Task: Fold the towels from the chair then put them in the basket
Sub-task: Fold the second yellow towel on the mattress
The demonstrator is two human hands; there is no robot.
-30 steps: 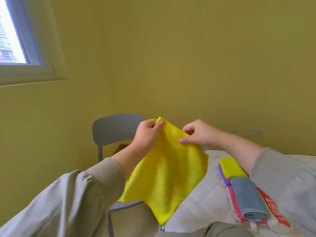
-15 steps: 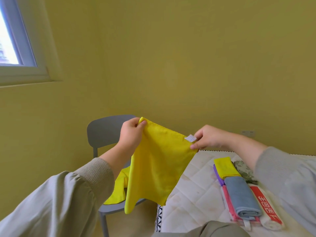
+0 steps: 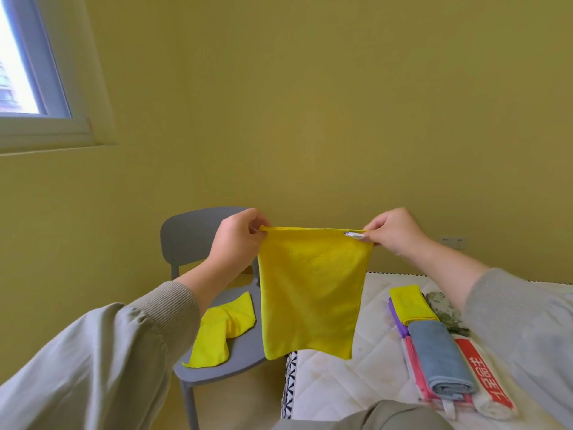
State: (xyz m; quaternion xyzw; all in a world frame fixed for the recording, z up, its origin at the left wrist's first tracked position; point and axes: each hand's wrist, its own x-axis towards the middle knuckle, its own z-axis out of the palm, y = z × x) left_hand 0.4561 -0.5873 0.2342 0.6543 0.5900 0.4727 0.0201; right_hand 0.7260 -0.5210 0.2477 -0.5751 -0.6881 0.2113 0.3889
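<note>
yellow towel [image 3: 310, 290], hung open between grey chair [image 3: 192, 234] and mattress [image 3: 356, 383].
left hand [image 3: 238, 240] and right hand [image 3: 393, 232] each pinch a top corner, well apart, so the cloth hangs flat for folding; plain, lightly creased, white tag [image 3: 355, 234] (perhaps a care label) by the right hand; second yellow towel [image 3: 223, 330] crumpled on the seat.

Matt yellow cloth towel [image 3: 310, 290], smooth grey plastic chair [image 3: 192, 231], quilted fabric mattress [image 3: 356, 383].

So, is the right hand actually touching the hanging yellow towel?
Touching. Head view shows the right hand pinching the top corner of the yellow towel, by its white tag.
</note>
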